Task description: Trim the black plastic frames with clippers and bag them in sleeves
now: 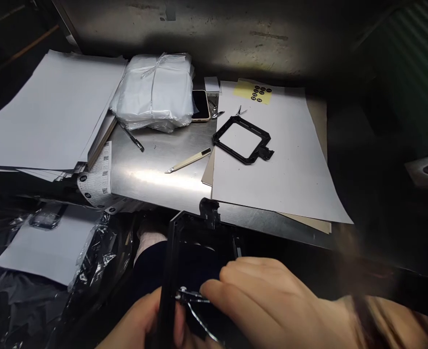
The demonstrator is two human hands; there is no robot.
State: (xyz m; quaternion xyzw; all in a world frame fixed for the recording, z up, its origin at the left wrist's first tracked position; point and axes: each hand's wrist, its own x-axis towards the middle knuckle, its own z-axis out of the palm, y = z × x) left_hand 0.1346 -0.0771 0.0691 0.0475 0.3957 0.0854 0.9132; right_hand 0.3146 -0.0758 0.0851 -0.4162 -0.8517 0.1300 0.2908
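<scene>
My left hand (137, 317) is closed around the left side of a black plastic frame (168, 271) at the lower middle of the head view. The frame is tilted up, and a clip-like tab sticks out at its top. Against its inner edge, my right hand (261, 295) is closed on a small dark tool with shiny metal edges (195, 296), mostly hidden by the fingers. Its exact kind cannot be made out. A second black frame (231, 155) lies on a large white sheet (272, 184) on the metal bench, beyond my hands.
A craft knife (188, 161) and a pen (132, 137) lie on the metal bench (144, 174). Behind them are a bundle of clear plastic bags (153, 92), a phone (201, 107) and a yellow label sheet (246, 90). Paper stacks (54, 111) stand left, above a plastic-lined container (28, 310).
</scene>
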